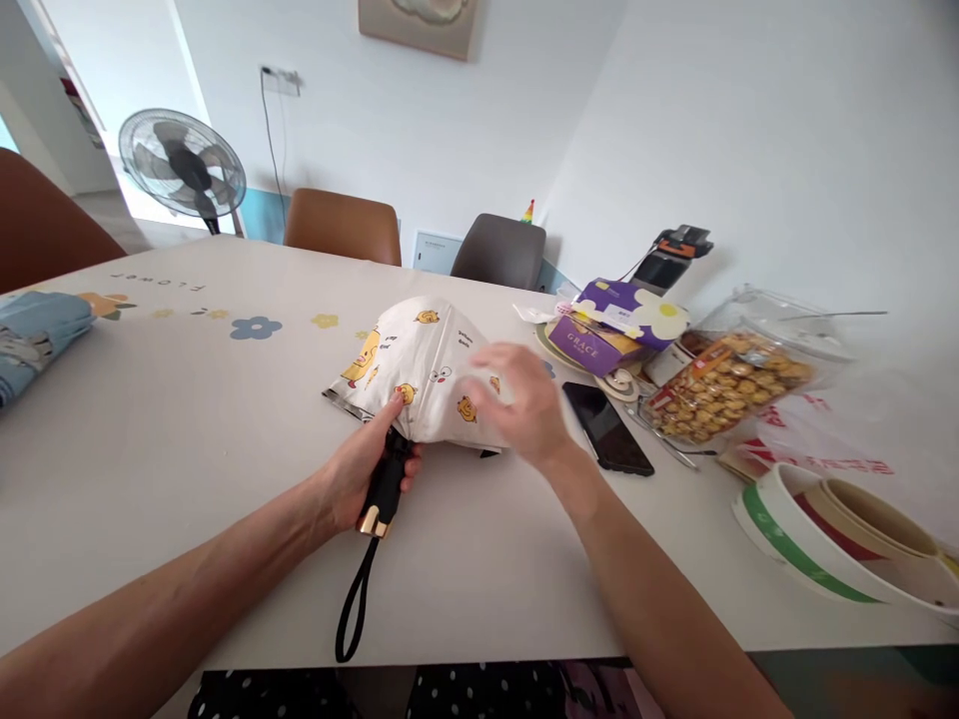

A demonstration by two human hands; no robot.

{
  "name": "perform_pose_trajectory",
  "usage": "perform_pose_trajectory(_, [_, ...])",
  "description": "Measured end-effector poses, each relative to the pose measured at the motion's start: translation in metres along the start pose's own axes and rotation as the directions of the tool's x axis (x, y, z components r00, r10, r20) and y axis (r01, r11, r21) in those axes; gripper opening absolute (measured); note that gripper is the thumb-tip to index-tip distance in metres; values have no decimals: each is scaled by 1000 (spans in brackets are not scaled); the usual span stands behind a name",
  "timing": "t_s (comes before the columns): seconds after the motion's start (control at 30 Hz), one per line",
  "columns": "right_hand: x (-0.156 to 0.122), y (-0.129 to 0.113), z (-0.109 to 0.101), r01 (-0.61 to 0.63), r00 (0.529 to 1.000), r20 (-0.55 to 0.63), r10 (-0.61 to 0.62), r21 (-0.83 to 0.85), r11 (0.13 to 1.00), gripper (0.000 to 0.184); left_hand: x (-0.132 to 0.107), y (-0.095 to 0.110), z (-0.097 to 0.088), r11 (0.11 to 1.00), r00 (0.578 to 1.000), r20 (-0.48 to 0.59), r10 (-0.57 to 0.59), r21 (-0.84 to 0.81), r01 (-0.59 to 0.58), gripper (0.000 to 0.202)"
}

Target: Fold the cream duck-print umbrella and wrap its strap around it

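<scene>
The left grip (361, 464) is wrapped around the black handle (385, 487) of a white printed umbrella (450, 345), whose loosely gathered canopy (409, 340) spreads just ahead of it over the counter (247, 479), the strap (363, 597) trailing behind it. The right grip (530, 404), blurred, has its fingers apart by the canopy's right side; whether it touches the cloth cannot be told. A phone (608, 427) lies just right of that grip.

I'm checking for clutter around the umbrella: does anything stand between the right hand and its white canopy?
Nothing visible does. The right hand is at the right side of the white canopy, blurred, so contact is unclear. The phone lies to the hand's right, not between them.
</scene>
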State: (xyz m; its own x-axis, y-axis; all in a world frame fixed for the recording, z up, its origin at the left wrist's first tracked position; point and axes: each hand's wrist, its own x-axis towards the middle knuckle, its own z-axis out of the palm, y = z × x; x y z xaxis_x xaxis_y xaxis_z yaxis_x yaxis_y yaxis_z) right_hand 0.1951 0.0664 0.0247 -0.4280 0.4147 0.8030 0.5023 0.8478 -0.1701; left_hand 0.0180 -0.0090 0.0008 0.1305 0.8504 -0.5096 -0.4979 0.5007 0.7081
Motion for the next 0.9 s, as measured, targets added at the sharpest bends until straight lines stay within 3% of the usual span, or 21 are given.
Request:
perform_pose_trajectory(0.03, [0,-10,3,144,978,149,-147,33,989,15,1,0,-1,1000,1000,5,-8,-4,8,43])
perform_pose_trajectory(0.1, [-2,-25,9,262,907,325,-270,67,963,15,3,0,-2,1000,1000,8,-25,-2,25,44])
perform_pose_trajectory(0.17, [-5,-31,14,293,871,395,-292,60,954,14,4,0,-3,1000,1000,1,-30,5,30,44])
perform_pose_trajectory(0.27, [-7,-31,17,315,855,426,-295,25,949,16,5,-1,-3,1000,1000,-11,-21,3,21,43])
perform_pose_trajectory(0.43, [-10,-30,17,353,854,408,-323,2,936,16,3,-1,0,1000,1000,-5,-12,18,12,41])
perform_pose_trajectory(0.57, [-15,-28,21,410,846,367,-387,18,912,14,2,0,0,997,997,16,-77,16,76,43])
perform_pose_trajectory(0.77, [-18,-27,25,421,896,181,-405,-59,905,13,0,1,0,997,994,79,-72,-13,73,40])
perform_pose_trajectory(0.9, [-17,-28,23,384,913,152,-379,-2,923,14,-1,2,0,998,993,100,-58,-34,61,38])
